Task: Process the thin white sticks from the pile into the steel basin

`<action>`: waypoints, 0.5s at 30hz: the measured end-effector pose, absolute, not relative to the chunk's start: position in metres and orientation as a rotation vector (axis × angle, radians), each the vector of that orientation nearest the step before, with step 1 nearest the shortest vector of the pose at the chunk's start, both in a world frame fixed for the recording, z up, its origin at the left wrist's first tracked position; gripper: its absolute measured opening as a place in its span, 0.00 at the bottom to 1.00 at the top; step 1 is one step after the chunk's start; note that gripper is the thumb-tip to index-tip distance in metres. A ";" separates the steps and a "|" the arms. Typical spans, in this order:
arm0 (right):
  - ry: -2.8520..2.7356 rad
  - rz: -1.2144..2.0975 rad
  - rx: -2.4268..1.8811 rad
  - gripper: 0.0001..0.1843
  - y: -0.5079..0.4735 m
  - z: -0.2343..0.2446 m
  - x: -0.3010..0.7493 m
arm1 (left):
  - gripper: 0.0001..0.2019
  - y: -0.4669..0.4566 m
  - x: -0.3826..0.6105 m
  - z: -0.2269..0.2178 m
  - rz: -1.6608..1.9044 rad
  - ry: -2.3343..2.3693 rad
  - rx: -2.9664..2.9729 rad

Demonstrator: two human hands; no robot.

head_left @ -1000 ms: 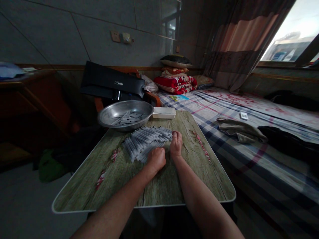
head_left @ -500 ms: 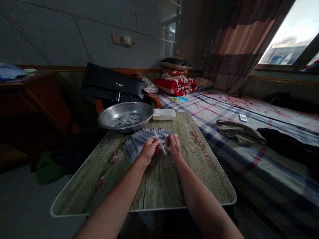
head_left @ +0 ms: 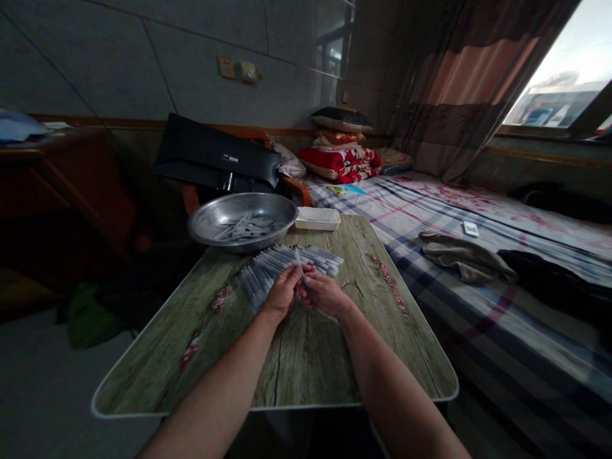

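Above the near side of the table, my left hand [head_left: 283,292] pinches a slim, pale pen [head_left: 298,256] that points up and away from me. My right hand [head_left: 324,293] has come against the left one, its fingers closed around the pen's lower end. That lower end is hidden by the fingers. Just beyond and left of my hands lies a spread row of similar whitish pens [head_left: 258,275], some with dark tips. A wide metal basin [head_left: 205,224] behind them holds more loose pens and pale pieces.
Beside the basin stands a small white plastic tray [head_left: 317,224]. The wood-patterned table [head_left: 306,370] has a white edge. A bed [head_left: 430,217] with a checked sheet runs along the right, and a black monitor [head_left: 215,156] leans behind the basin.
My right hand has moved left from the right end of the pen row to meet my left hand at the pen. The pen's lower end is now covered. The view shifted slightly.
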State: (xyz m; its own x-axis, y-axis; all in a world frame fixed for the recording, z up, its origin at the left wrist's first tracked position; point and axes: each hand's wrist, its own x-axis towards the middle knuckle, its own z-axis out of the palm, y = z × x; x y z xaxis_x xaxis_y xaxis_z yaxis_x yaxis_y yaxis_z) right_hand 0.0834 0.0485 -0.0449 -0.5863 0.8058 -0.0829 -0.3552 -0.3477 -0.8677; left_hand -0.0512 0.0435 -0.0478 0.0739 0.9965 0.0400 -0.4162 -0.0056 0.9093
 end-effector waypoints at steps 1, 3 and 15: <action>-1.079 2.014 -0.684 0.21 0.049 -0.045 0.082 | 0.21 0.043 -0.051 -0.048 1.323 0.814 0.918; -1.003 2.041 -0.745 0.19 0.049 -0.046 0.080 | 0.21 0.044 -0.050 -0.049 1.321 0.798 0.896; -1.072 1.984 -0.840 0.23 0.040 -0.038 0.077 | 0.20 0.047 -0.055 -0.051 1.340 0.789 0.887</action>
State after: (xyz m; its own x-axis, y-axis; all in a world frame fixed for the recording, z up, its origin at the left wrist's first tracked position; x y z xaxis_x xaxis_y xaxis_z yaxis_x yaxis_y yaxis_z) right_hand 0.0769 0.0403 -0.0377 -0.5297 0.8237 -0.2023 -0.2823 -0.3962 -0.8737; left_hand -0.0547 0.0469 -0.0506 0.0807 0.9965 0.0213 -0.4649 0.0187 0.8852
